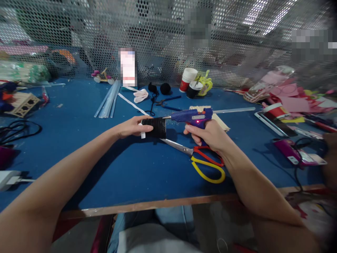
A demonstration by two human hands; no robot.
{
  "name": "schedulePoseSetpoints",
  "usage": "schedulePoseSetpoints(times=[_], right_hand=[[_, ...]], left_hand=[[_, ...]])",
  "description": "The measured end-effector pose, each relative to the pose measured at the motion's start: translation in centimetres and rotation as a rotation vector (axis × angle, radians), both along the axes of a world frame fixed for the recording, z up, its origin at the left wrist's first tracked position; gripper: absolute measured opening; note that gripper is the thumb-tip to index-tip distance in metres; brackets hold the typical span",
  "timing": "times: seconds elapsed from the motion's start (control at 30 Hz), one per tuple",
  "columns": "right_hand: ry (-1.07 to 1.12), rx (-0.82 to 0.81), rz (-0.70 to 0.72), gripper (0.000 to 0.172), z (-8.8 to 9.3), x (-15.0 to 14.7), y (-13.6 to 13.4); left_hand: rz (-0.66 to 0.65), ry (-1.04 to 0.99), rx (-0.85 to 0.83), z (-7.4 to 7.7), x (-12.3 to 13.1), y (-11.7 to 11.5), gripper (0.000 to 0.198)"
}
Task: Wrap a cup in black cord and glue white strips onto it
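Note:
My left hand [130,127] grips a black rectangular piece [155,127] with a bit of white strip at its lower left, held just above the blue table [79,140]. My right hand [209,135] is wrapped round the handle of a blue glue gun [192,115], its red light on and a clear glue stick poking out the back. The gun's metal tip points left and sits at the black piece's upper right edge. Scissors [202,160] with red and yellow handles lie on the table under my right wrist.
Clear glue sticks [107,100] lie at the back left. Paper cups [190,81] stand by the perforated metal screen [158,35]. Pink craft paper [286,93] piles up at the right, with a phone [297,153] and cables. A wooden frame [22,103] sits far left.

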State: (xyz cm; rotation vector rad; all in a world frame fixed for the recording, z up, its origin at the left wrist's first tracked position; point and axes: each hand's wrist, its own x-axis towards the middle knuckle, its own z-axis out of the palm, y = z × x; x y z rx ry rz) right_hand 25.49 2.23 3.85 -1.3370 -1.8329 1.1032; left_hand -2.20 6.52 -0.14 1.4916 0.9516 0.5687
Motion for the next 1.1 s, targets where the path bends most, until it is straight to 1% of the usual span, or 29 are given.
schedulePoseSetpoints(times=[0.1, 0.23, 0.33, 0.4, 0.57, 0.67, 0.73, 0.83, 0.9, 1.0, 1.1], right_hand=[[0.047, -0.005, -0.025, 0.029, -0.2, 0.1, 0.3], [0.092, 0.046, -0.118, 0.028, -0.3, 0.3, 1.0], [0.118, 0.049, -0.163, 0.03, -0.1, 0.3, 1.3], [0.125, 0.042, -0.159, 0.032, 0.1, 0.1, 1.3], [0.086, 0.056, -0.094, 0.035, 0.7, -0.5, 1.0], [0.057, 0.034, -0.13, 0.036, 0.9, -0.4, 1.0], [0.079, 0.02, -0.164, 0.037, 1.0, 0.0, 1.1], [0.081, 0.05, -0.178, 0.039, 1.4, 1.1, 1.5], [-0.016, 0.094, -0.23, 0.041, 1.6, 2.2, 2.2], [-0.308, 0.169, -0.397, 0.043, 1.7, 3.9, 3.6], [-0.559, 0.229, -0.52, 0.042, 1.2, 5.1, 5.2]], left_hand=[[0.007, -0.037, -0.001, 0.0, 0.0, -0.1, 0.056], [0.021, -0.115, -0.016, -0.3, 0.1, 0.0, 0.054], [0.035, -0.165, -0.017, -0.7, 0.0, 0.2, 0.055], [0.045, -0.187, -0.003, -0.8, 0.0, 0.3, 0.055], [0.051, -0.205, 0.031, -0.6, 0.1, 0.2, 0.054], [0.049, -0.213, 0.025, -0.5, 0.2, 0.0, 0.055], [0.047, -0.224, 0.013, -0.5, 0.2, 0.0, 0.055], [0.071, -0.272, -0.02, -0.4, 0.3, -0.1, 0.054], [0.093, -0.315, -0.053, -0.2, 0.5, -0.2, 0.05], [0.131, -0.37, -0.095, 0.2, 0.8, -0.3, 0.046], [0.166, -0.429, -0.096, 0.4, 1.1, -0.4, 0.039]])
